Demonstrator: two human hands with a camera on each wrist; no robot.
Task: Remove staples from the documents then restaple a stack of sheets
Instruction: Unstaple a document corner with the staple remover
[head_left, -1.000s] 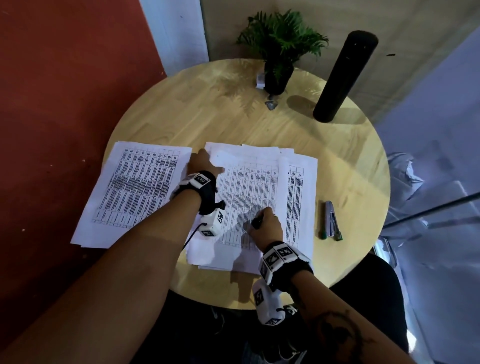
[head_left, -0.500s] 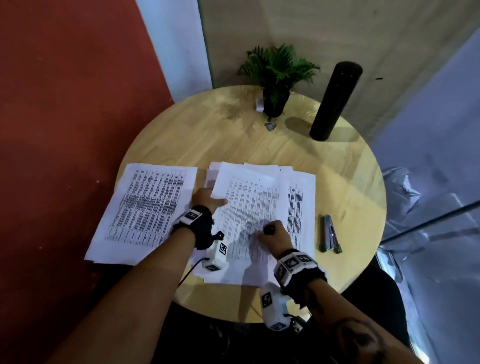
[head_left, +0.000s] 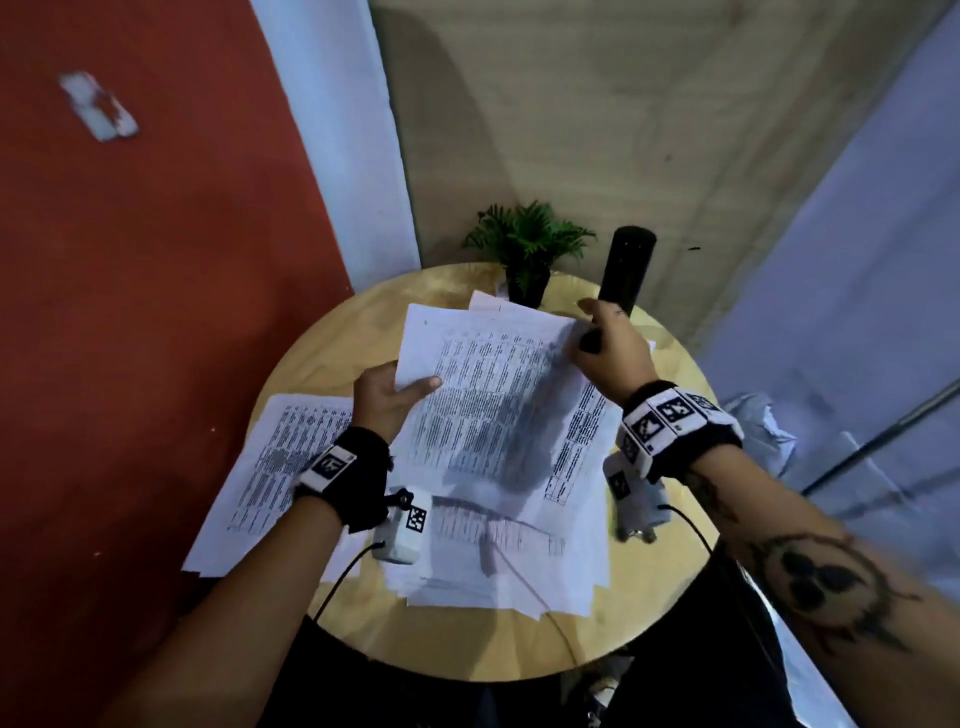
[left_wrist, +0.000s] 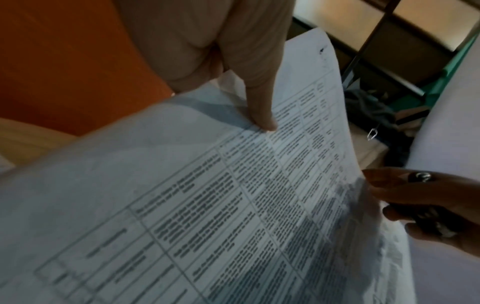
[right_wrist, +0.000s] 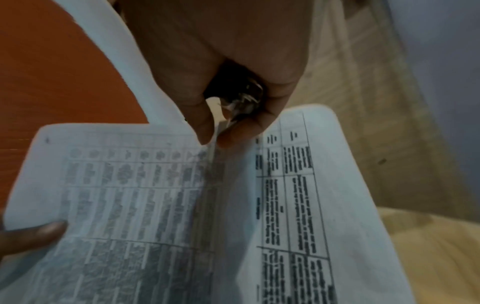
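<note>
A printed document is held tilted up above the table. My left hand grips its left edge, thumb on the printed face. My right hand pinches the sheet's top right corner between thumb and forefinger. That hand also keeps a black staple remover tucked in its palm, and its dark end shows in the head view. Under the lifted document a loose stack of sheets lies on the round wooden table. The stapler is hidden.
A second printed stack lies at the table's left edge, overhanging it. A small potted plant and a tall black cylinder stand at the far side. A red wall is on the left, and crumpled material lies off the right.
Both hands have lifted the top document off the middle stack and raised it toward the far side. The right hand moved from the sheet's lower part to its top right corner. The head view tilted up.
</note>
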